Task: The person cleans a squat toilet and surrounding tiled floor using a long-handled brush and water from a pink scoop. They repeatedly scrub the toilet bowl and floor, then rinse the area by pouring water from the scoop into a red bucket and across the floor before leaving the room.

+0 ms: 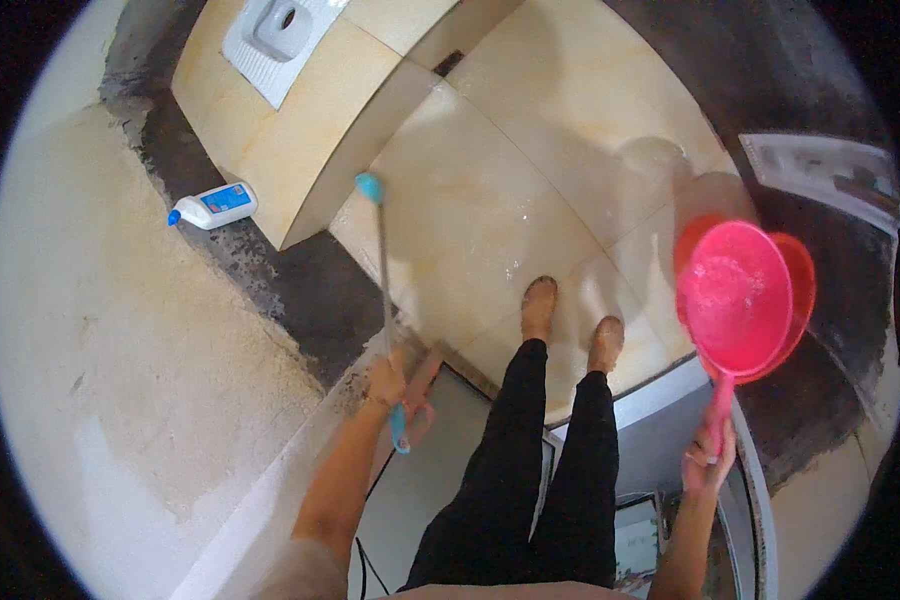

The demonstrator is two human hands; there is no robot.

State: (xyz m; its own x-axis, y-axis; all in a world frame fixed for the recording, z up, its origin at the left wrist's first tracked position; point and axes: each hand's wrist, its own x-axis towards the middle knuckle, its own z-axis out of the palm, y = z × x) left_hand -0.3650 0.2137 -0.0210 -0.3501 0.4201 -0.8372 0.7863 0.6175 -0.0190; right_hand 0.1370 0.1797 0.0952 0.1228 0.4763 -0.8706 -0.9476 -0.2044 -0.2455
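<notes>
My left hand point(384, 384) grips the long thin rod of a brush point(382, 259) with a light-blue head and a light-blue handle end. Its head touches or hovers by the base of the tiled step; which one I cannot tell. At the right, my right hand point(709, 454) holds a pink plastic dipper point(739, 300) by its handle. Foamy liquid or suds show in the dipper's bowl. Partly hidden behind it is a red plastic basin point(801, 274). A white squat toilet point(281, 37) is set in the raised tiled step point(330, 82) at the upper left.
A white cleaner bottle point(221, 205) with a blue cap lies beside the step. Wet beige floor tiles point(495, 195) surround my feet. A dark drain opening point(448, 64) is near the step. The rough wall is at left; a door sill point(664, 388) lies behind my feet.
</notes>
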